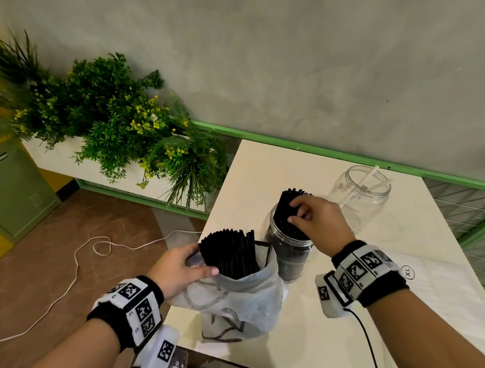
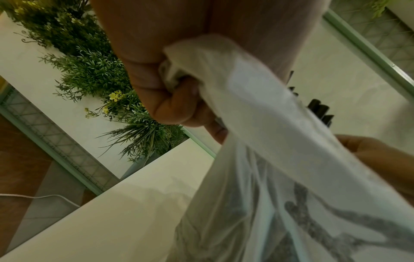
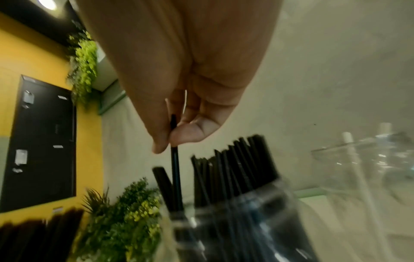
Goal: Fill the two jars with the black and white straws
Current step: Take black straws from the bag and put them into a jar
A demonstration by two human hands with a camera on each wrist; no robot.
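Observation:
A white plastic bag (image 1: 244, 299) stands on the table, holding a bundle of black straws (image 1: 229, 251). My left hand (image 1: 181, 267) grips the bag's rim (image 2: 201, 67) at its left side. Right of the bag is a clear jar (image 1: 291, 252) packed with black straws (image 3: 237, 164). My right hand (image 1: 316, 218) is over its mouth, pinching one black straw (image 3: 175, 163) whose lower end is inside the jar. Farther right stands a second clear jar (image 1: 361, 194) with a few white straws (image 1: 370, 178) in it.
The white table (image 1: 320, 337) has its left edge close to the bag. A flat white package marked XL (image 1: 446, 278) lies at the right. Green plants (image 1: 120, 118) fill a planter behind left. A white cable (image 1: 77, 272) trails on the brown floor.

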